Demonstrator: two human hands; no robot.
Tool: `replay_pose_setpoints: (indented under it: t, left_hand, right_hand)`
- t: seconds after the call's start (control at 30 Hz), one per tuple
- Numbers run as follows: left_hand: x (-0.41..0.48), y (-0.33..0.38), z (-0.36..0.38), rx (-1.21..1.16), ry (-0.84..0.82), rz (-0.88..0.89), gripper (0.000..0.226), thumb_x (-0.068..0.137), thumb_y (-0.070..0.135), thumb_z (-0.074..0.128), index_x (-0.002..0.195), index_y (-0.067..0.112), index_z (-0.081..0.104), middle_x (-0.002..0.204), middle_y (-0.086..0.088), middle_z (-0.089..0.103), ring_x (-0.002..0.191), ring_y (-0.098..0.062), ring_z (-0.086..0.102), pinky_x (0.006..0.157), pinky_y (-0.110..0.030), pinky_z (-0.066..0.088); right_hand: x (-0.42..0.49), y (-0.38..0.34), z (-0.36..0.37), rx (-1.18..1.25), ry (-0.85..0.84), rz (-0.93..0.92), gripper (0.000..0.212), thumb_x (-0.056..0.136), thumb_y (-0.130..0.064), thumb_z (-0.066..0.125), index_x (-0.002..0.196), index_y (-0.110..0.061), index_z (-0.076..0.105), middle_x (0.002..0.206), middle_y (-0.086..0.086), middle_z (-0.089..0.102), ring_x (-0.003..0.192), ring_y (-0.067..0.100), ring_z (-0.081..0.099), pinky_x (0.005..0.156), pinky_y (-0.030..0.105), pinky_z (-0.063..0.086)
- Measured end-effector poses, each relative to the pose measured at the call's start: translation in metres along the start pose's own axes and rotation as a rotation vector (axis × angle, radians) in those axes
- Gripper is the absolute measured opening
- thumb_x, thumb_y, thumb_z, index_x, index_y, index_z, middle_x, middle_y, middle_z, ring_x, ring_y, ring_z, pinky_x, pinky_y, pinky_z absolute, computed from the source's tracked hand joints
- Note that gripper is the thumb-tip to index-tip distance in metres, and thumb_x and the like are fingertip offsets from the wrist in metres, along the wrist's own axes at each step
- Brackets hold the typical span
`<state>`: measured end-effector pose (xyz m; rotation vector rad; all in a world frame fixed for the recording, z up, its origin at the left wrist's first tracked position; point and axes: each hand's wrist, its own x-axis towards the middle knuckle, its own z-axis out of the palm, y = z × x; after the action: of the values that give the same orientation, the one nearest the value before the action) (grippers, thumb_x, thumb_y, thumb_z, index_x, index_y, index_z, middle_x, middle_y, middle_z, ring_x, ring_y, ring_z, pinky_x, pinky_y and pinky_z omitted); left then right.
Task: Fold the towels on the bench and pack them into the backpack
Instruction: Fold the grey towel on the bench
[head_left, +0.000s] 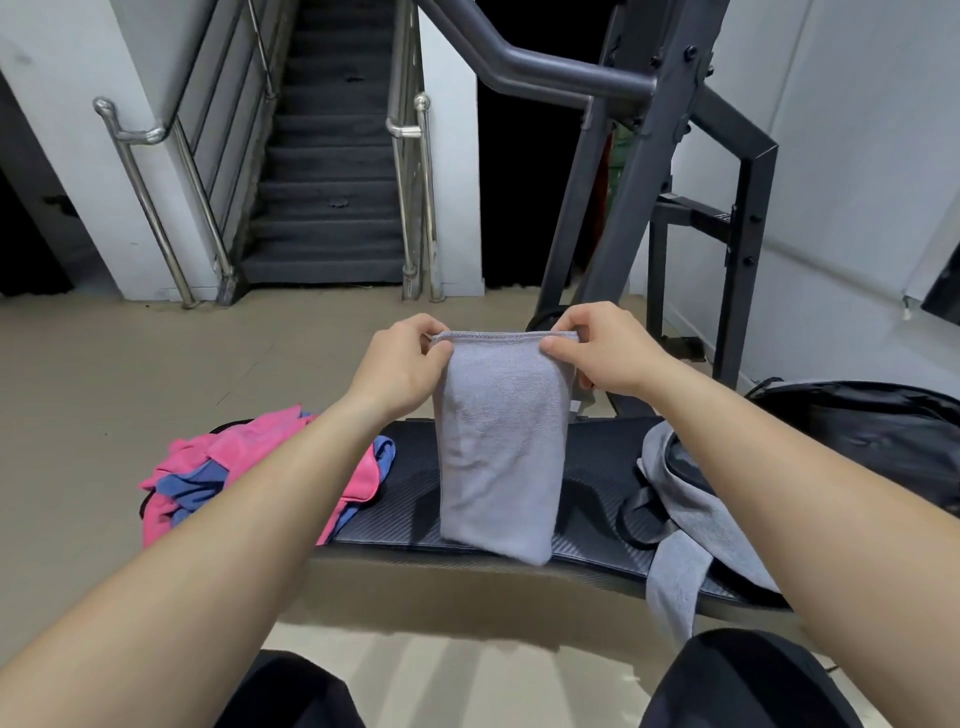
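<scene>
While both hands, left (402, 364) & right (605, 353), pinch the grey towel (498, 447) by its top corners w/ fingers closed, it hangs above the worktop (587, 499), prob. to square the fold before the backpack (857, 431).

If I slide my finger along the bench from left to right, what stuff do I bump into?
Pink and blue towels → grey towel hanging from the left hand and right hand → another grey towel → black backpack.

Left hand (402, 364), right hand (602, 351) — raised, level, fingers pinched closed.
</scene>
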<state>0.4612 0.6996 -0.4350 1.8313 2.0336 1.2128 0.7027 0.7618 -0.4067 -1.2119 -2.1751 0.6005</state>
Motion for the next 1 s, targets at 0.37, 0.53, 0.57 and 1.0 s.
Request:
replay_pose_setpoints:
  t: [0.37,0.53,0.57,1.0]
  left_hand:
    - [0.027,-0.062,0.067,0.028,-0.139,-0.121,0.009,0.093,0.026,0.056,0.088,0.030,0.061,0.079,0.003,0.070,0.075,-0.020,0.066,0.080,-0.040,0.056]
    - [0.057,-0.095,0.107,-0.015,-0.133,-0.177,0.010,0.094,0.020,0.057,0.087,0.025,0.062,0.082,-0.001,0.070,0.068,-0.019,0.064,0.073,-0.034,0.055]
    - [0.065,-0.099,0.113,-0.016,-0.125,-0.180,0.009,0.094,0.019,0.056,0.089,0.023,0.063,0.080,-0.001,0.070,0.069,-0.019,0.065,0.071,-0.031,0.054]
    - [0.102,-0.144,0.141,-0.119,-0.154,-0.220,0.017,0.095,0.013,0.053,0.087,0.027,0.058,0.077,-0.005,0.070,0.064,-0.019,0.073,0.069,-0.047,0.062]
  right_hand:
    - [0.043,0.063,0.071,-0.046,-0.045,0.123,0.019,0.091,-0.039,0.067,0.085,-0.021,0.068,0.083,-0.002,0.070,0.076,0.018,0.067,0.076,0.042,0.059]
    - [0.078,0.101,0.112,-0.008,-0.007,0.169,0.017,0.093,-0.033,0.067,0.089,-0.017,0.068,0.080,0.002,0.069,0.071,0.023,0.068,0.077,0.047,0.060]
    - [0.087,0.106,0.117,-0.008,0.006,0.170,0.017,0.093,-0.033,0.067,0.088,-0.017,0.067,0.079,0.002,0.069,0.070,0.023,0.067,0.076,0.046,0.059]
    - [0.132,0.140,0.149,0.019,-0.010,0.161,0.016,0.092,-0.033,0.071,0.090,-0.018,0.068,0.068,0.003,0.070,0.056,0.015,0.068,0.057,0.029,0.052]
